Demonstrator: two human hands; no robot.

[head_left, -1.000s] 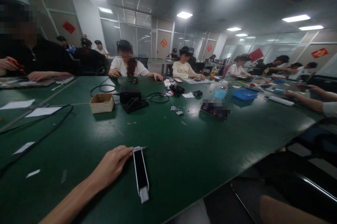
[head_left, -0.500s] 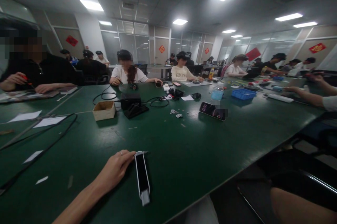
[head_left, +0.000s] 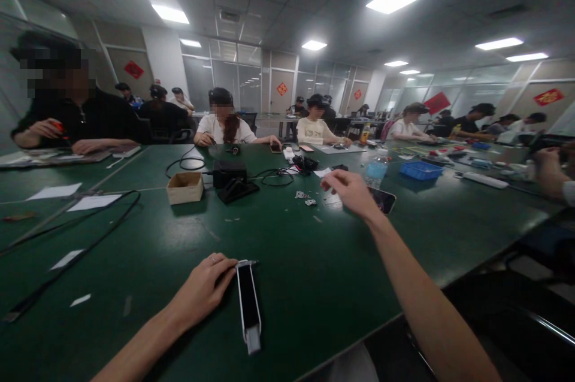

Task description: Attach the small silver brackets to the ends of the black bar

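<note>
My left hand (head_left: 209, 280) rests on the green table, its fingers closed at the far end of a long, narrow device (head_left: 248, 304). This device has a white rim, a black face and a grey block at the near end; its exact kind I cannot make out. A thin metal tip pokes out beside my fingertips. My right hand (head_left: 348, 190) is stretched far forward above the table, fingers loosely bent and apart, with nothing visible in them. Left of those fingers lie small whitish pieces (head_left: 309, 201). Behind my right wrist a phone (head_left: 385, 199) is partly covered.
A cardboard box (head_left: 185, 189) stands near a black box (head_left: 229, 172) with cables. Farther right are a water bottle (head_left: 376, 171) and a blue basket (head_left: 421, 170). Paper scraps (head_left: 94, 202) and a black cable (head_left: 108, 232) lie at left. Several people sit around the table.
My right hand has come into view from the lower right and reached forward, now covering part of the phone. My left hand stays at the device. The whole view has shifted slightly.
</note>
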